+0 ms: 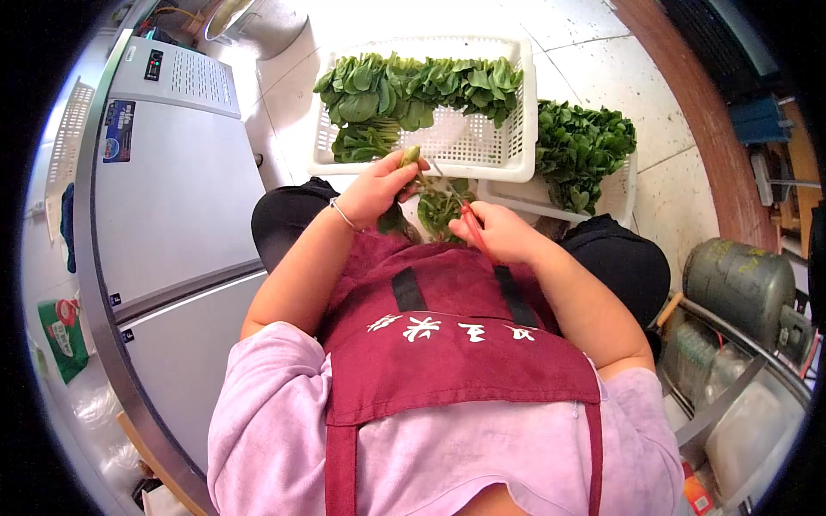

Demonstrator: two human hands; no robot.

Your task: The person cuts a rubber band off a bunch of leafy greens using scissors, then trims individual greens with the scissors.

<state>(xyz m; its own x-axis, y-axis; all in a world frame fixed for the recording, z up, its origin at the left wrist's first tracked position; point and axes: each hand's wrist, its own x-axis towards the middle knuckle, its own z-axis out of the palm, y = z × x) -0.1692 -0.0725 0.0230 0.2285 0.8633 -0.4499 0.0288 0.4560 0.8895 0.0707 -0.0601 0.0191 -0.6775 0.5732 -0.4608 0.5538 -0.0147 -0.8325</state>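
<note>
My left hand [379,194] is closed around a leafy green, a bok choy [411,156], with its pale stem end pointing up and away from me. Red-handled scissors [472,227] sit in my right hand [506,233], their blades reaching up and left close to the stem; whether they touch it I cannot tell. Beyond my hands stands a white plastic basket [527,112] with bok choy [370,90] laid in rows along its far side and a smaller bunch at its near left. More loose leaves [440,209] show below, between my hands and partly hidden.
A second white basket [632,185] heaped with greens [587,146] stands to the right, partly under the first. A steel fridge [176,181] flanks my left side. A metal pot [267,26] is at the back left, a gas cylinder [742,279] at the right.
</note>
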